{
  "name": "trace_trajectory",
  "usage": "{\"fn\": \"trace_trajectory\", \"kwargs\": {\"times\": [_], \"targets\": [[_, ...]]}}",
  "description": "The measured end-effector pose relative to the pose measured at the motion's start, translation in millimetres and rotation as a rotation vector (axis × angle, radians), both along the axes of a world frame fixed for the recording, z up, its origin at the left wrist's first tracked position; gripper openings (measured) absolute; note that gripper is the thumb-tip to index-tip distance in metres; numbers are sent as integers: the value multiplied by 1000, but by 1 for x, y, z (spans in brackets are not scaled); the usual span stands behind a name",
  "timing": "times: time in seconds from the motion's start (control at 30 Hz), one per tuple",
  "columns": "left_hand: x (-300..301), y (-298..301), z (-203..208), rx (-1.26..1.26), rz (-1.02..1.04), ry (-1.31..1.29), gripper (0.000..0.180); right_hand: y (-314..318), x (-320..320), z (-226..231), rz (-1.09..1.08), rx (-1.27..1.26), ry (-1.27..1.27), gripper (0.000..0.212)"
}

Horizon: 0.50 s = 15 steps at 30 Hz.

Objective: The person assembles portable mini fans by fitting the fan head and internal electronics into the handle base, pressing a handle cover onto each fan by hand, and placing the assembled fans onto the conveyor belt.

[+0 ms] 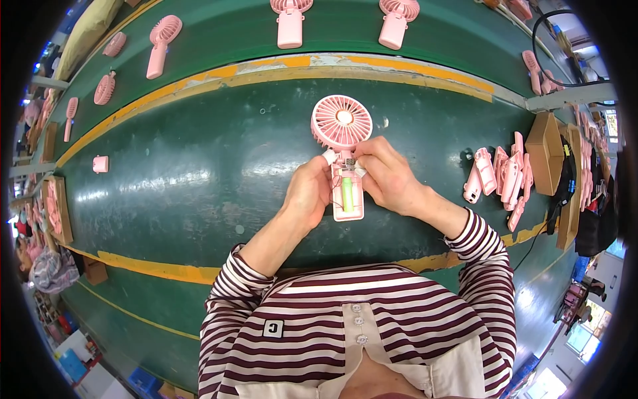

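Note:
A pink handheld fan (341, 122) lies in front of me, its round grille pointing away. The handle is uncovered, so a green battery cell (347, 194) and thin wires show inside. At the fan's neck sits a small circuit board (349, 162). My left hand (309, 189) is closed around the left side of the neck and handle. From the right, my right hand (392, 176) pinches at the board's edge, and its fingers partly cover the neck. White coverings show on fingertips of both hands.
Pink handle shells (508, 174) are heaped at the right, by a cardboard box (545, 153). A small pink part (100, 163) lies far left. Beyond the yellow-edged ledge (292, 64), several pink fans (290, 26) rest on a green surface. Another box (58, 209) stands left.

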State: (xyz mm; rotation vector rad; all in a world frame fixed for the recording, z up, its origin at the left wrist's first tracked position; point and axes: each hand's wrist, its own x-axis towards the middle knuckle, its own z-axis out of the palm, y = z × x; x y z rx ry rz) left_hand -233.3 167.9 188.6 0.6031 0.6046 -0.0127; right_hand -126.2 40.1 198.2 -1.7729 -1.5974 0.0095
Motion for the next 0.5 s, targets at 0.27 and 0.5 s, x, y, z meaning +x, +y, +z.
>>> {"fn": "trace_trajectory", "kwargs": {"times": [0.27,0.5], "targets": [[-2,7,-4,200,-171,26,26,1,1,-1,34,-26,-89,18],[0,7,-4,271,-214,39,22,-1,5,-1,77,-98,-86,15]]}}
